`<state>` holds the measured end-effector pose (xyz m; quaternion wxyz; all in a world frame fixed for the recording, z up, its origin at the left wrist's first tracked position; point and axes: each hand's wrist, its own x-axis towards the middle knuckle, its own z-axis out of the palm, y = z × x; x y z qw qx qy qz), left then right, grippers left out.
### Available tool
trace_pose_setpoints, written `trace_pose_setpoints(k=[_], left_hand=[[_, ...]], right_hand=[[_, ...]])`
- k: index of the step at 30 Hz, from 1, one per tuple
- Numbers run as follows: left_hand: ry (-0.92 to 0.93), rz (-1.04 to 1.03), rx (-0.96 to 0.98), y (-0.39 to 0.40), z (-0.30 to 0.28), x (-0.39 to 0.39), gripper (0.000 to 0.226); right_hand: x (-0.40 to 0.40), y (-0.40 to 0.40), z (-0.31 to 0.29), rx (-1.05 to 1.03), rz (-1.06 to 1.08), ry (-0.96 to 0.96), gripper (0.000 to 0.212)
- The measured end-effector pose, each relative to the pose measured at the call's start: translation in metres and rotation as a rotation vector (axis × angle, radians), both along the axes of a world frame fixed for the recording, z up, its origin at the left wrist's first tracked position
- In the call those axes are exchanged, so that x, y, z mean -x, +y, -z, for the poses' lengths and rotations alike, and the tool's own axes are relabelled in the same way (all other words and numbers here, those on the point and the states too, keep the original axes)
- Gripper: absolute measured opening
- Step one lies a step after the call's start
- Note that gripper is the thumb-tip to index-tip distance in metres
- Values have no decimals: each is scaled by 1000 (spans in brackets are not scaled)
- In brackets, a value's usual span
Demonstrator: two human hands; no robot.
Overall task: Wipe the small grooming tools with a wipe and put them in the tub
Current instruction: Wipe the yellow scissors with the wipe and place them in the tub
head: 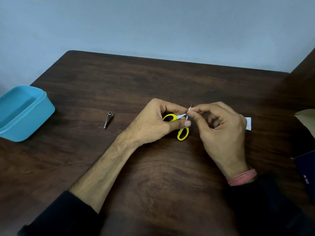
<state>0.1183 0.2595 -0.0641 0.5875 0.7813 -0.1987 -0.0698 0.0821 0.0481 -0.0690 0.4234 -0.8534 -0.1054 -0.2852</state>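
Note:
Small scissors with yellow handles (183,133) are held above the middle of the dark wooden table (153,79). My left hand (153,121) grips them at the upper handle loop. My right hand (221,130) pinches a small white wipe (189,109) around the blades, whose tip pokes out above the fingers. A metal nail clipper (107,120) lies on the table to the left of my hands. The blue plastic tub (22,113) stands open at the table's left edge; nothing shows inside it.
A white paper piece (248,123) lies just behind my right hand. At the right edge are a tan paper item (306,116) and a dark blue packet (306,176). A pale wall runs behind the table.

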Motion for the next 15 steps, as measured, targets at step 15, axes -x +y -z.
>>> trace_pose_setpoints(k=[15], left_hand=[[-34,47,-31,-1,1,0,30]], right_hand=[[-2,-1,0,-42,-138,68,7]])
